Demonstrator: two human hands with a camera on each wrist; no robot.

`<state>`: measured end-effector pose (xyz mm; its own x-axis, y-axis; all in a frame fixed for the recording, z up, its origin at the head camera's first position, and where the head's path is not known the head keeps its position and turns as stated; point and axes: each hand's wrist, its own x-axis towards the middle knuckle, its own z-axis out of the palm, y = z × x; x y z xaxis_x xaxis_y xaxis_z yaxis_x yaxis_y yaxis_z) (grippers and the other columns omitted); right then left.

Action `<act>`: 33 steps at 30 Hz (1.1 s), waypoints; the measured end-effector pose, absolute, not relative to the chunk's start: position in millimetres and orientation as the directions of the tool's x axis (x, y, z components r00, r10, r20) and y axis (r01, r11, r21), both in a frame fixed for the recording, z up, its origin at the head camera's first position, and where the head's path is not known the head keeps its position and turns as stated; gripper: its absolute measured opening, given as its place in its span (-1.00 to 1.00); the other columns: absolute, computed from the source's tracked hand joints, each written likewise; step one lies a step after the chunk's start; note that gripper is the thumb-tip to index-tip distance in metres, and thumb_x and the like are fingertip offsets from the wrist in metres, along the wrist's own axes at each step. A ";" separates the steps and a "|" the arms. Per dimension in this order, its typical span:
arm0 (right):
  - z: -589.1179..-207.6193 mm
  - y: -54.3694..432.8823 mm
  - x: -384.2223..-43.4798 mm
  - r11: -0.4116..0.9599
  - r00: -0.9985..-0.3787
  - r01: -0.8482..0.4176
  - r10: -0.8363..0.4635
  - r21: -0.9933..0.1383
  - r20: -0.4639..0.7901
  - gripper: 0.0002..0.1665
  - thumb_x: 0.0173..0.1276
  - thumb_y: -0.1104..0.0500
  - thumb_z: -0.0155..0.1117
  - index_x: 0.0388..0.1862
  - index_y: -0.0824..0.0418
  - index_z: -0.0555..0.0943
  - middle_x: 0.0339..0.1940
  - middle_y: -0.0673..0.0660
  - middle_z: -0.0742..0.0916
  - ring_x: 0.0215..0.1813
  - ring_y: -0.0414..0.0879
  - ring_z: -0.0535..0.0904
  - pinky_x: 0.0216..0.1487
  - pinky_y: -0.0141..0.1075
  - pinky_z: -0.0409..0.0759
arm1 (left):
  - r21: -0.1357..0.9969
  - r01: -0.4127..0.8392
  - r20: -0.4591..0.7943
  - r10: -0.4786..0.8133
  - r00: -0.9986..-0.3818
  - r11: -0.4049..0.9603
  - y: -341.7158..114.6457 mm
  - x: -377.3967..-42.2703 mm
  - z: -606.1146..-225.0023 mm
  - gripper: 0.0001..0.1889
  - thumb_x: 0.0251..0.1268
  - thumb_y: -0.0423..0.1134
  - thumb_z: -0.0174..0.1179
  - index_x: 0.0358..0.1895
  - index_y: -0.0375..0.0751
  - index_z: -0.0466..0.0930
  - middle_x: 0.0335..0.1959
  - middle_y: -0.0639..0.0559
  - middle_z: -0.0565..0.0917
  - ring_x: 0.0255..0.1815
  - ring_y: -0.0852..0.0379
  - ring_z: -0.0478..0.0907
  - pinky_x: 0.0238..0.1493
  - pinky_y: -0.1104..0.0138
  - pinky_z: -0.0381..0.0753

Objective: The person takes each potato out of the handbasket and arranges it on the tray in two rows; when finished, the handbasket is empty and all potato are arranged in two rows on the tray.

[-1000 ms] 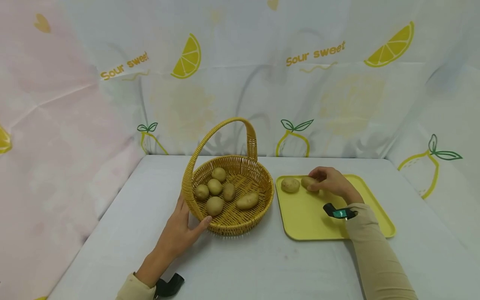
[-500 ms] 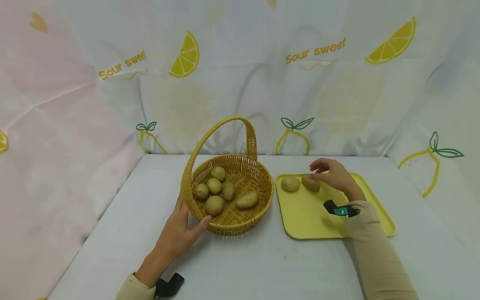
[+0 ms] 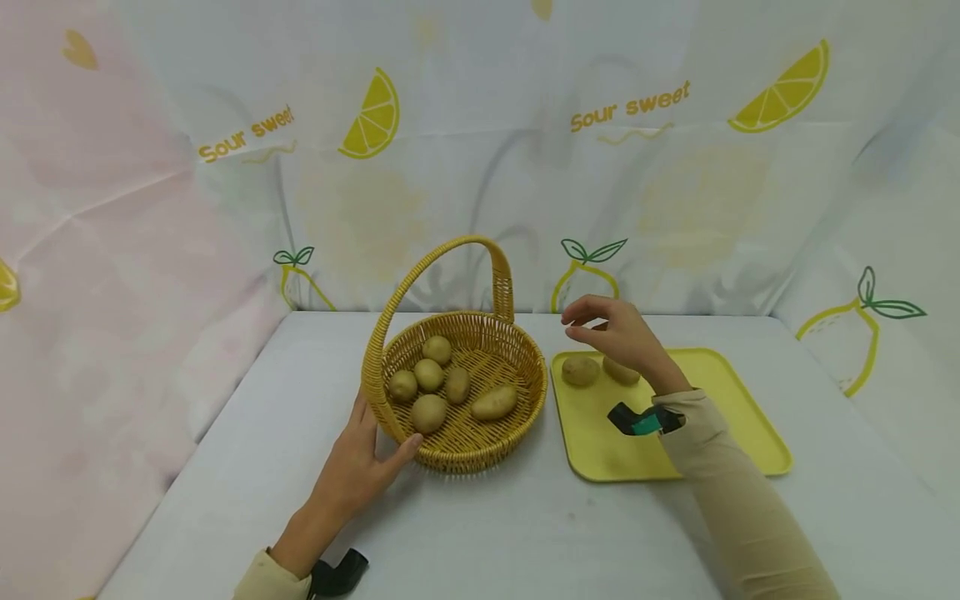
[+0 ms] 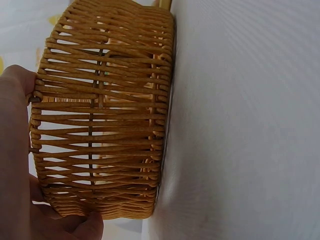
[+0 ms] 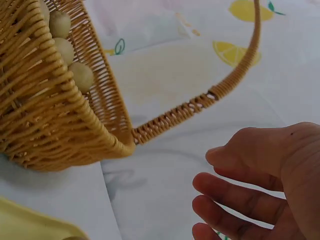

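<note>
A yellow wicker basket (image 3: 480, 457) with a tall arched handle holds several potatoes (image 3: 429, 413), one of them long (image 3: 495, 402). My left hand (image 3: 358, 467) grips its left side, thumb over the rim; the left wrist view shows fingers curled against the woven wall (image 4: 100, 117). Two more potatoes lie by the far edge of a yellow tray (image 3: 637, 450): a pale one (image 3: 581, 371) and a browner one (image 3: 619, 372) partly behind my right wrist. Over the tray's far left part hovers my right hand (image 3: 618, 333), fingers loosely bent and nothing between them.
The basket and tray stand side by side on a white-covered table (image 3: 510, 542), a narrow gap between them. A lemon-printed cloth (image 3: 480, 167) hangs behind the table. The basket's handle (image 3: 435, 258) rises high above the rim.
My right hand has released the browner potato, risen, and moved left towards the basket with nothing in it. The left hand and basket have stayed in place.
</note>
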<state>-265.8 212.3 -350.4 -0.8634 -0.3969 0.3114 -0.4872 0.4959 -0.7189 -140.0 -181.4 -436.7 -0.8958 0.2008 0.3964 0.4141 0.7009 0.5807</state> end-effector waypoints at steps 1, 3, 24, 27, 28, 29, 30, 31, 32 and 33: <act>-348.3 207.1 -266.4 0.490 -0.855 -0.500 -0.412 -0.714 0.316 -0.81 0.49 0.25 0.36 0.02 0.27 0.71 -0.02 0.21 0.76 0.04 0.06 0.67 0.00 0.01 0.66 | 0.579 0.415 0.397 0.202 -0.896 0.702 -181.6 -139.9 -436.6 0.07 0.38 0.00 0.39 0.74 0.02 -0.20 0.71 -0.07 -0.12 0.63 -0.21 0.01 0.43 -0.19 0.26; -344.2 196.2 -267.8 0.474 -0.838 -0.522 -0.440 -0.709 0.322 -0.82 0.49 0.27 0.36 0.02 0.27 0.72 -0.02 0.17 0.76 0.03 0.04 0.67 -0.01 0.00 0.66 | 0.578 0.415 0.396 0.203 -0.896 0.703 -182.0 -139.9 -436.3 0.07 0.38 0.00 0.39 0.74 0.03 -0.20 0.71 -0.07 -0.12 0.64 -0.21 0.00 0.43 -0.19 0.25; -337.1 106.1 -296.1 0.393 -0.705 -0.611 -0.665 -0.687 0.246 -0.70 0.46 0.35 0.33 0.13 0.36 0.72 0.01 0.19 0.79 0.05 0.03 0.71 0.10 -0.09 0.63 | 0.582 0.419 0.394 0.210 -0.895 0.697 -181.7 -140.5 -436.5 0.07 0.39 0.06 0.37 0.74 0.04 -0.20 0.72 -0.07 -0.14 0.63 -0.22 0.01 0.43 -0.17 0.27; -338.7 95.4 -297.6 0.386 -0.699 -0.609 -0.675 -0.693 0.239 -0.71 0.45 0.36 0.33 0.12 0.37 0.71 0.01 0.20 0.79 0.05 0.02 0.71 0.10 -0.15 0.63 | 0.588 0.411 0.384 0.206 -0.900 0.697 -181.8 -139.8 -436.1 0.06 0.39 0.05 0.38 0.74 0.03 -0.19 0.72 -0.08 -0.15 0.64 -0.22 -0.02 0.44 -0.18 0.26; -339.0 92.1 -298.1 0.381 -0.694 -0.611 -0.679 -0.694 0.237 -0.71 0.45 0.37 0.33 0.12 0.38 0.71 0.01 0.20 0.78 0.05 0.03 0.71 0.10 -0.16 0.63 | 0.588 0.409 0.382 0.205 -0.901 0.697 -181.8 -139.6 -435.9 0.06 0.39 0.05 0.38 0.74 0.03 -0.19 0.71 -0.09 -0.15 0.64 -0.22 -0.02 0.43 -0.18 0.26; -339.5 88.8 -298.9 0.380 -0.688 -0.617 -0.685 -0.689 0.239 -0.71 0.45 0.37 0.34 0.12 0.38 0.71 0.01 0.20 0.78 0.05 0.02 0.71 0.10 -0.17 0.63 | 0.590 0.407 0.381 0.205 -0.902 0.697 -181.8 -139.3 -435.6 0.06 0.39 0.04 0.38 0.74 0.03 -0.19 0.71 -0.09 -0.15 0.64 -0.22 -0.02 0.44 -0.18 0.26; -339.8 85.8 -299.6 0.377 -0.682 -0.621 -0.692 -0.687 0.237 -0.71 0.45 0.38 0.34 0.12 0.38 0.71 0.02 0.21 0.78 0.05 0.03 0.71 0.10 -0.17 0.63 | 0.591 0.406 0.379 0.204 -0.902 0.697 -181.9 -139.1 -435.3 0.06 0.39 0.05 0.37 0.74 0.03 -0.19 0.71 -0.09 -0.15 0.64 -0.22 -0.02 0.44 -0.18 0.26; -340.2 82.9 -300.4 0.376 -0.679 -0.621 -0.697 -0.688 0.231 -0.70 0.45 0.38 0.33 0.13 0.39 0.71 0.03 0.22 0.78 0.06 0.03 0.71 0.10 -0.17 0.63 | 0.592 0.405 0.378 0.204 -0.903 0.697 -182.0 -138.9 -435.1 0.06 0.40 0.05 0.37 0.74 0.03 -0.19 0.71 -0.09 -0.15 0.64 -0.22 -0.02 0.43 -0.18 0.26; -340.7 80.3 -301.4 0.380 -0.677 -0.620 -0.701 -0.687 0.223 -0.70 0.45 0.37 0.33 0.13 0.38 0.71 0.04 0.21 0.78 0.06 0.03 0.70 0.11 -0.17 0.62 | 0.591 0.405 0.378 0.203 -0.903 0.698 -182.0 -138.7 -434.9 0.06 0.40 0.06 0.37 0.74 0.03 -0.19 0.72 -0.09 -0.15 0.64 -0.22 -0.02 0.43 -0.18 0.26; -341.6 77.9 -302.5 0.383 -0.676 -0.617 -0.705 -0.687 0.214 -0.69 0.46 0.37 0.33 0.14 0.38 0.71 0.05 0.21 0.78 0.07 0.03 0.70 0.11 -0.17 0.62 | 0.591 0.405 0.378 0.204 -0.903 0.698 -182.1 -138.5 -434.6 0.05 0.40 0.07 0.36 0.74 0.03 -0.18 0.72 -0.09 -0.15 0.64 -0.23 -0.02 0.43 -0.19 0.27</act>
